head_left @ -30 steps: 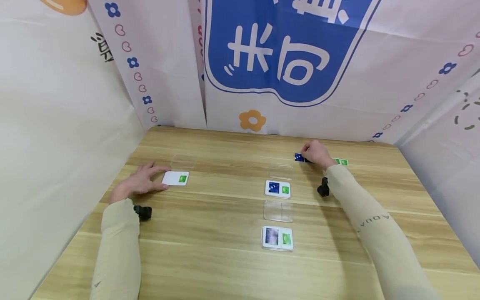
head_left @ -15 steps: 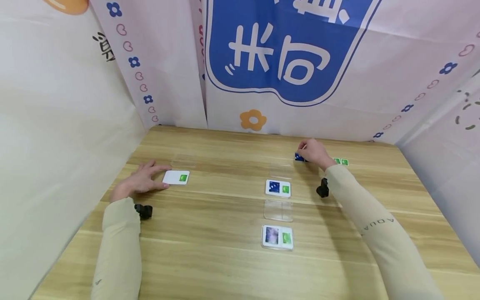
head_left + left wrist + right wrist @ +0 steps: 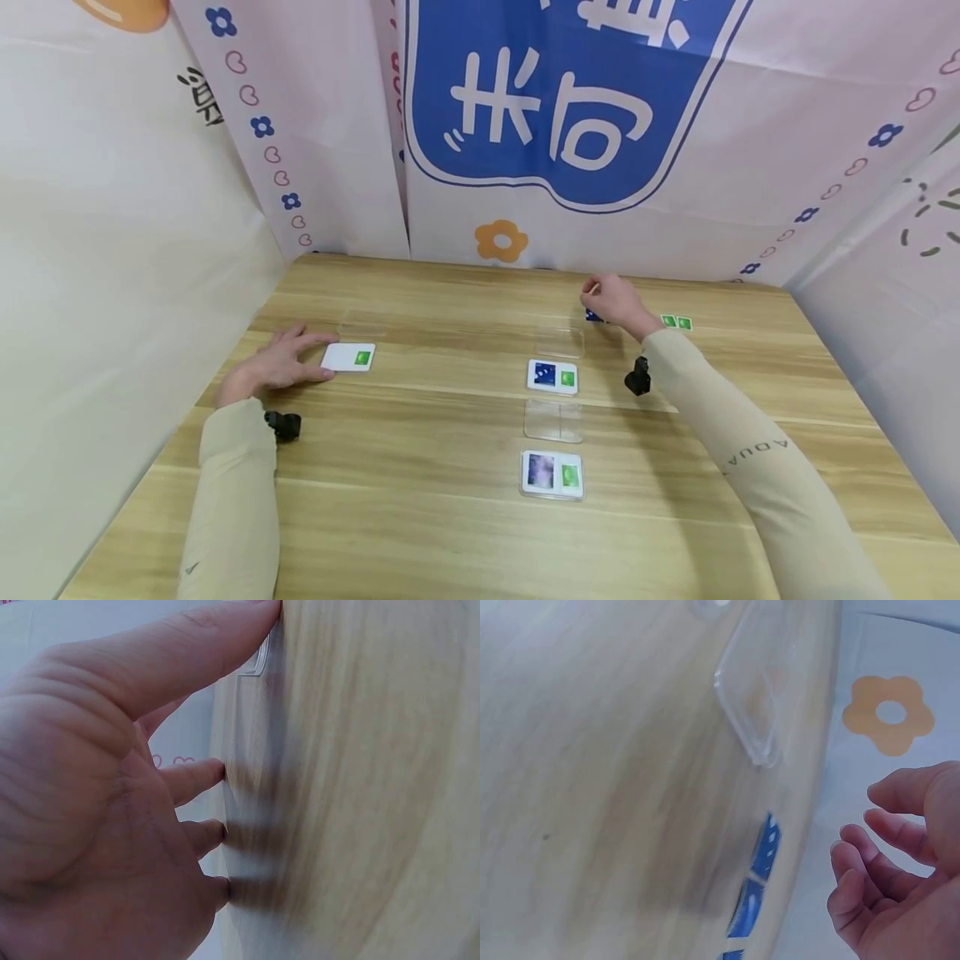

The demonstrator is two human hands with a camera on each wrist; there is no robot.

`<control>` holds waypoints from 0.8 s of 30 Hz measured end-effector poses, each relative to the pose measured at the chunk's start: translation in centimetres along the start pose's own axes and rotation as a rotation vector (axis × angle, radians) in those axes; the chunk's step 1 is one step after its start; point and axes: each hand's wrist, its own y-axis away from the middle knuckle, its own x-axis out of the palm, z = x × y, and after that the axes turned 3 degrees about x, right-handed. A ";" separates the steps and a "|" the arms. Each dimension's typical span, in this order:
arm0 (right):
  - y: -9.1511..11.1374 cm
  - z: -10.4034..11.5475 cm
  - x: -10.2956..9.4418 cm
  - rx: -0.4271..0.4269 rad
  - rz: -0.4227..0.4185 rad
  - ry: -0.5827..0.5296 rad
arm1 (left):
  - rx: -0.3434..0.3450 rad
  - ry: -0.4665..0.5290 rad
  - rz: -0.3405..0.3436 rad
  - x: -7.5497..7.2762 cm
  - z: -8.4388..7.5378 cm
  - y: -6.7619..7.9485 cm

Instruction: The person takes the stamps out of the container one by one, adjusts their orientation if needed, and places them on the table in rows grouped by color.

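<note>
In the head view, my left hand (image 3: 276,358) rests at the left end of a white card (image 3: 348,357) with a small green picture. Its thumb and index fingertips lie at opposite edges of the card; in the left wrist view, the other fingertips touch the table. My right hand (image 3: 617,302) is at the far side of the table, over a row of small blue picture pieces (image 3: 593,315). Seen from the right wrist, its fingers are loosely curled, with a gap between thumb and index finger and nothing visible between them. Blue pieces (image 3: 754,885) lie beside this hand.
Two clear plastic covers (image 3: 553,421) alternate with a blue-and-green card (image 3: 552,377) and a purple-and-green card (image 3: 552,475) right of centre. Another clear cover (image 3: 363,322) lies behind the left card. Green pieces (image 3: 677,322) sit beyond the right wrist. A printed curtain (image 3: 442,225) borders the table's back.
My right hand has lifted slightly and shifted left along the blue pieces, and more space shows between it and the green pieces. The left hand stays at the white card.
</note>
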 end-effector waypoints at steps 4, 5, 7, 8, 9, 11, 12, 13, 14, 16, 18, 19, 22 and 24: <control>-0.1 1.0 -0.3 -0.025 -0.001 -0.028 | 0.006 0.002 0.002 -0.1 0.0 0.1; -0.1 1.3 -0.4 -0.029 -0.001 -0.035 | 0.007 0.002 0.004 -0.1 0.0 0.0; -0.1 1.8 -0.4 -0.041 -0.003 -0.044 | 0.008 -0.001 0.005 -0.1 0.0 0.0; -0.1 2.1 -0.5 -0.047 -0.001 -0.048 | 0.008 -0.003 0.006 -0.1 0.0 -0.1; -0.1 2.4 -0.5 -0.050 0.003 -0.048 | 0.008 -0.006 0.006 -0.1 0.0 -0.1; -0.1 2.9 -0.4 -0.060 0.009 -0.046 | 0.009 -0.011 0.005 -0.1 0.0 -0.1; -0.1 3.1 -0.4 -0.064 0.013 -0.044 | 0.010 -0.011 0.004 -0.1 0.0 -0.1; -0.1 3.4 -0.3 -0.071 0.018 -0.045 | 0.012 -0.012 0.004 -0.1 0.0 -0.2; -0.1 3.6 -0.2 -0.072 0.018 -0.044 | 0.013 -0.012 0.004 -0.1 0.0 -0.2; 0.0 4.0 -0.1 -0.083 0.022 -0.051 | 0.013 -0.011 0.005 -0.2 0.0 -0.1; 0.1 4.4 0.0 -0.091 0.027 -0.053 | 0.013 -0.009 0.006 -0.2 0.0 -0.2; 0.2 4.6 0.1 -0.096 0.030 -0.058 | 0.014 -0.009 0.006 -0.1 0.0 -0.2; 0.2 5.0 0.3 -0.108 0.034 -0.067 | 0.013 -0.007 0.008 -0.1 0.0 -0.2; 0.1 5.3 0.6 -0.115 0.031 -0.071 | 0.014 -0.005 0.008 -0.1 0.0 -0.2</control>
